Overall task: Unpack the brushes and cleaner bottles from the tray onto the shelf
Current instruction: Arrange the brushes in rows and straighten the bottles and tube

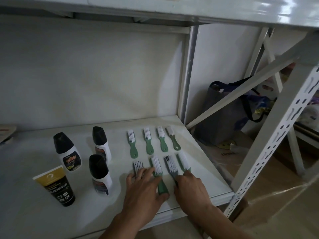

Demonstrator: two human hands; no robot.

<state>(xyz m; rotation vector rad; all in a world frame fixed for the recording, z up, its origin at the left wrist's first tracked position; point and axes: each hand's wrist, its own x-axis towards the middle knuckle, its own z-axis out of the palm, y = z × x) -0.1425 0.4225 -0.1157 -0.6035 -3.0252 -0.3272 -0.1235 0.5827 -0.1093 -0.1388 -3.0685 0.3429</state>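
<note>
On the white shelf (203, 171) lie two rows of small brushes. The back row holds several green-handled brushes (148, 141). In the front row, my left hand (143, 190) lies with fingers spread over a grey brush (138, 166) and a green brush (156, 164), its thumb against that green handle. My right hand (191, 188) covers the handle ends of a second grey brush (171, 165) and the rightmost green brush (183, 161). Three white cleaner bottles with black caps (68, 152) stand to the left, with a black and gold tube (55, 186) in front. No tray is in view.
An upper shelf board (224, 9) hangs low overhead. A slotted white upright (276, 144) and diagonal brace (241, 94) stand at the right. Beyond them a dark bag (222, 107) sits on the floor among boxes. The shelf's front edge is just under my wrists.
</note>
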